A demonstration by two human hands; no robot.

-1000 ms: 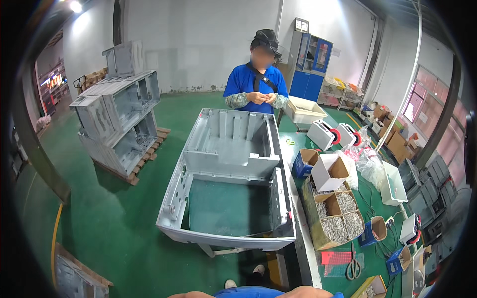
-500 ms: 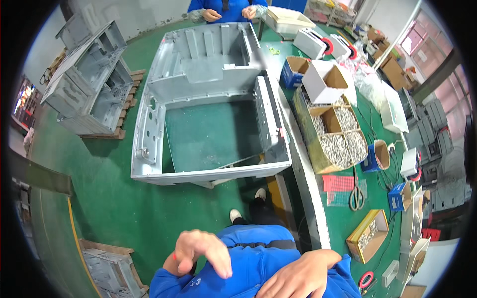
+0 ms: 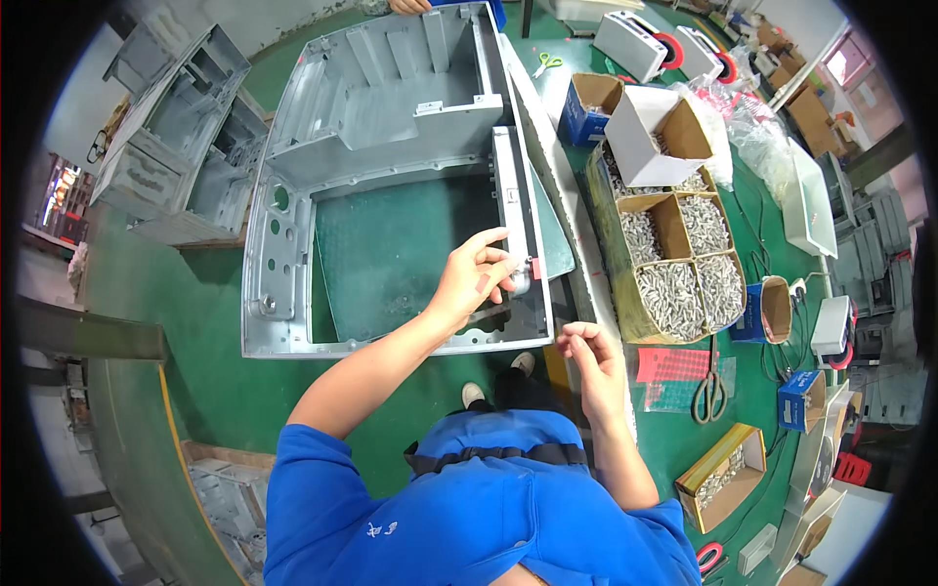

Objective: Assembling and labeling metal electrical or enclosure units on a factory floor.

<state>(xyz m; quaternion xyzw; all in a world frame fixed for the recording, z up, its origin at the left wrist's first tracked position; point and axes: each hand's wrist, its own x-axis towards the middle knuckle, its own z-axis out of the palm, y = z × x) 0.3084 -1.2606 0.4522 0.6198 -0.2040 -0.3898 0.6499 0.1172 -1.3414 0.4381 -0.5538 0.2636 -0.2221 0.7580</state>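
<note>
A large grey metal cabinet frame [image 3: 410,349] lies in front of me, its opening facing up and a partition wall crossing it. My left hand [image 3: 471,280] is over the near right part of the frame, fingers loosely bent and apart, tips close to a small red tag [image 3: 533,268] on the right wall. I see nothing in that hand. Just outside the frame's near right corner is my right hand [image 3: 598,369], raised by the table edge. Its fingers are half curled, thumb apart, and nothing shows in them.
On the green table [image 3: 645,396] stand a divided box [image 3: 618,283] of small metal parts, a white carton [image 3: 640,146], scissors [image 3: 710,391] and a red sheet [image 3: 674,364]. Another person's hand [image 3: 410,6] touches the frame's far end. Grey cabinets [image 3: 147,190] stand at left.
My left hand has reached forward from my chest to the frame's right wall. My right hand has lifted off my clothing toward the table edge. The view has come nearer the frame.
</note>
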